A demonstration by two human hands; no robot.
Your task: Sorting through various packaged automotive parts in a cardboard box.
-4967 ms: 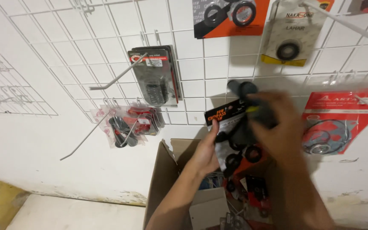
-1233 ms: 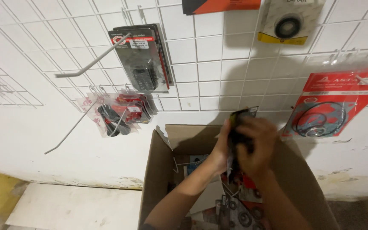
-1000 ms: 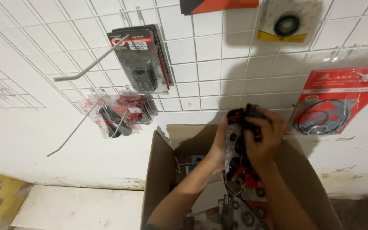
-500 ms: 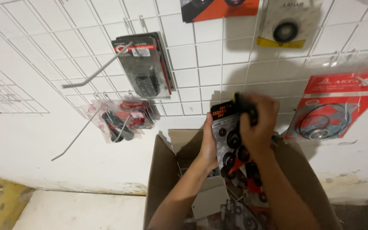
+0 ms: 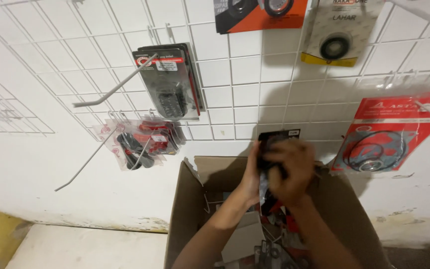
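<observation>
Both my hands hold up a stack of flat black blister packs with red-and-black cards, just above an open cardboard box. My left hand grips the stack's left edge. My right hand covers its front and is motion-blurred. The lower packs of the stack hang down into the box behind my forearms. The stack's top edge sits in front of the white wire grid panel on the wall.
On the grid hang a black blister pack, a clear bag of red and black parts, a red gasket pack, an orange pack and a yellow-edged seal pack. Long bare hooks jut out at left. More packs lie in the box.
The view has shifted a little. My hands and the stack have dropped slightly, and my right hand now covers more of the stack's front.
</observation>
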